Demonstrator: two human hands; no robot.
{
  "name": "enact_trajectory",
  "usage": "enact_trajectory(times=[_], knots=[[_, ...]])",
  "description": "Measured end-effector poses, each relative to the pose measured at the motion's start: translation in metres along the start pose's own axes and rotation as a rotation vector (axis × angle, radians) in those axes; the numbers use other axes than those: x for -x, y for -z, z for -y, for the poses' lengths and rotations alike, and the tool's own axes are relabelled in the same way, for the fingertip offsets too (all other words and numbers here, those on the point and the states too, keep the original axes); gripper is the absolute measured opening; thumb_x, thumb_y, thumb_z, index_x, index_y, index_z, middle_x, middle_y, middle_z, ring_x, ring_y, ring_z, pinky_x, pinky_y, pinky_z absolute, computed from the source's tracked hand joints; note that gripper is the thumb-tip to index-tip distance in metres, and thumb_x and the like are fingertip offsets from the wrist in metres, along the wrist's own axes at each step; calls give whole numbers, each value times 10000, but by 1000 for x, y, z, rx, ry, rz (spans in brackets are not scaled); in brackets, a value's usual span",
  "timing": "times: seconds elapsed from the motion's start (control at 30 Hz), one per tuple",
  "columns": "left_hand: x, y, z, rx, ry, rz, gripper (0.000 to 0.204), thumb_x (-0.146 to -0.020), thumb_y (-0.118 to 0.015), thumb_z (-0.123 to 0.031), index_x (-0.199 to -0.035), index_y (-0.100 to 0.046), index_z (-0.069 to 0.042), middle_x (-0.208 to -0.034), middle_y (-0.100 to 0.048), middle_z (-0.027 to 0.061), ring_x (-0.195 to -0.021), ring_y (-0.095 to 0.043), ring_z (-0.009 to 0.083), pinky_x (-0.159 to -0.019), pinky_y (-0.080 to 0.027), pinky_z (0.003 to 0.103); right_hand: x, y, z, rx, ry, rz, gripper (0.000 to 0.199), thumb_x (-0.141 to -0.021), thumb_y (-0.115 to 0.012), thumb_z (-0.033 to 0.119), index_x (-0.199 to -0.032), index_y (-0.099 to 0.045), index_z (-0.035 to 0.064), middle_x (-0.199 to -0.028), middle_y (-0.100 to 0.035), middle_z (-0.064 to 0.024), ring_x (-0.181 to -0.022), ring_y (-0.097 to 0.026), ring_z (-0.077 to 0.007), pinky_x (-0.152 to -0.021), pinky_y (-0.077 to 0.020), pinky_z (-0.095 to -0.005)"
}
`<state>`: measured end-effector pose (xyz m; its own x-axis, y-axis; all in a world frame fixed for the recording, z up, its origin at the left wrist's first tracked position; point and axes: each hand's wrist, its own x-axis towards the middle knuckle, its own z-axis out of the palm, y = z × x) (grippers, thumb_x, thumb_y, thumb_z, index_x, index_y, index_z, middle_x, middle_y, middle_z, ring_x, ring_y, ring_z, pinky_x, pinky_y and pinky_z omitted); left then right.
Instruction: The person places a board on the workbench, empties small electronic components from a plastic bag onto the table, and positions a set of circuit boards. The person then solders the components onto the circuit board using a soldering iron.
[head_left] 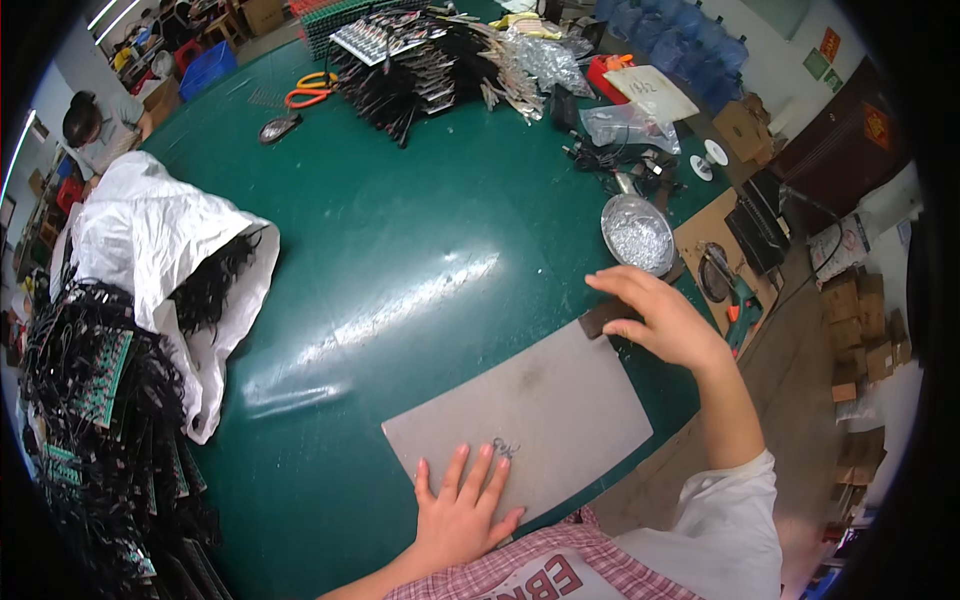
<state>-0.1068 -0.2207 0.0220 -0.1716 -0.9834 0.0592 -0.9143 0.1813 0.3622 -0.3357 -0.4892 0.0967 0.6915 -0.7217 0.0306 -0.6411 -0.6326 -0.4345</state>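
Observation:
My left hand (462, 512) lies flat with fingers spread on the near left part of a grey rectangular board (560, 410). The board rests on the green table near its front edge and has a small dark handwritten mark. At the board's far right corner is a small dark brown block (597, 319). My right hand (668, 318) hovers around this block, thumb and fingers apart. The thumb overlaps the block in view; whether it touches is unclear. Just beyond that hand stands a round pan (640, 236) with a silvery, crinkled inside.
At left, a white sack (150, 225) and black cables with green circuit boards (110, 385) are heaped. Orange-handled scissors (312, 90) lie by a far pile of black wired parts (425, 75). To the right are a white spool (708, 160) and a green-handled tool (742, 308). A person sits far left.

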Motion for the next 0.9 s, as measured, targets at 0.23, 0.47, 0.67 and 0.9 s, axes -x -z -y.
enact_trajectory(times=[0.23, 0.47, 0.67, 0.9], knots=[[-1, 5, 0, -9, 8, -4, 681, -816, -624, -559, -1353, -533, -150, -1436, -475, 85, -1334, -402, 295, -1071, -236, 633, -106, 77, -84, -43, -203, -311, 223, -896, -639, 146, -1078, -653, 18, -1030, -656, -117, -957, -638, -250, -850, -493, -361], [5, -12, 5, 6, 10, -24, 728, -791, -645, -536, -1412, -495, -187, -1492, -418, 65, -1382, -340, 281, -1063, -184, 699, -194, 95, -154, 507, -475, -339, 274, -865, -673, 294, -1025, -696, 73, -1183, -636, -135, -1139, -593, -269, -929, -477, -430], [12, -17, 10, -90, -12, 19, 678, -825, -561, -560, -1398, -516, -200, -1473, -440, 51, -1371, -360, 285, -1062, -194, 695, -206, 88, -197, 174, -1040, -469, 411, -849, -720, 364, -1068, -668, 20, -1048, -654, -140, -1004, -617, -308, -823, -497, -438], [9, -16, 8, -83, -24, -55, 655, -826, -592, -529, -1394, -514, -212, -1460, -451, 54, -1360, -378, 270, -1070, -211, 664, -226, 128, -154, -485, -345, -746, 157, -896, -651, 192, -940, -638, 42, -747, -518, 39, -659, -430, -67, -590, -351, -272]])
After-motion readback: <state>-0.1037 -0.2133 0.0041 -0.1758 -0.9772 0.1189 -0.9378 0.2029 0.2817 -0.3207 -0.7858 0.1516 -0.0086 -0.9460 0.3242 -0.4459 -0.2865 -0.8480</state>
